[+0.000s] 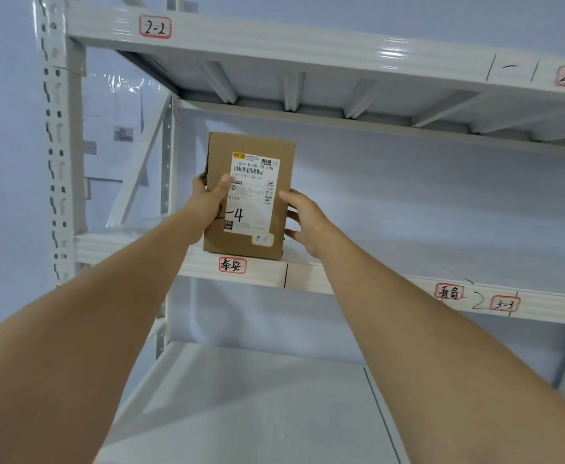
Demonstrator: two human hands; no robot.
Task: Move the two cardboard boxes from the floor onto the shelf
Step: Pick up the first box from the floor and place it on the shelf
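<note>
Head view: I see the box [249,195] upright on the shelf [187,259]. My left hand [209,195] clasps its left edge. My right hand [302,219], fingers spread, touches its right side.

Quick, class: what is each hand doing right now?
Left hand: closed on the left side of the cardboard box, thumb across its front.
Right hand: open, fingers against the box's right edge, not clearly gripping.

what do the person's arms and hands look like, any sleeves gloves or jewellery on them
Both arms are bare along their whole visible length: no sleeve shows in the head view. The left hand and the right hand are bare too, with no gloves. No watch, bracelet or band shows at either wrist, and no ring shows on the fingers in view. No markings or tattoos appear on either forearm.
</note>
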